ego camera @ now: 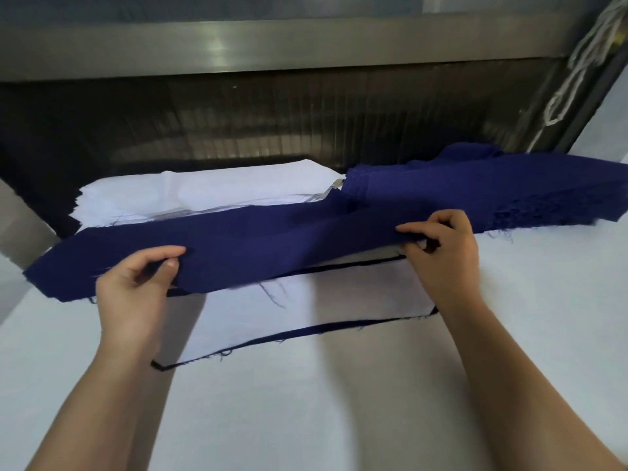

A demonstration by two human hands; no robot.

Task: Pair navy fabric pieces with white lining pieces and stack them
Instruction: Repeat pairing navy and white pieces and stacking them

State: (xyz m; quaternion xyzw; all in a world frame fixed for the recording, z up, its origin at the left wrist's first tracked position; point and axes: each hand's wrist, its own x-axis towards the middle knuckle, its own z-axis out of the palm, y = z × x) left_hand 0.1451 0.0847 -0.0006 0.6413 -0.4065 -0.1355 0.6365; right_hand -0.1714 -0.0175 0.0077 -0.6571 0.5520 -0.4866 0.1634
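Observation:
A long navy fabric piece [258,243] hangs stretched above the table between both hands. My left hand [136,287] pinches its near edge at the left, and my right hand [441,253] pinches the near edge further right. Under it lies the paired stack [306,311], a white lining piece on top with navy edges showing beneath. A pile of white lining pieces [204,192] sits at the back left. At the back right is a pile of navy fabric pieces [475,188], partly frayed at its edge.
The work surface is a white table [306,409]. A dark metal machine or shelf [272,107] rises behind the piles. White cords [584,62] hang at the upper right. A grey edge [20,226] borders the table at the left.

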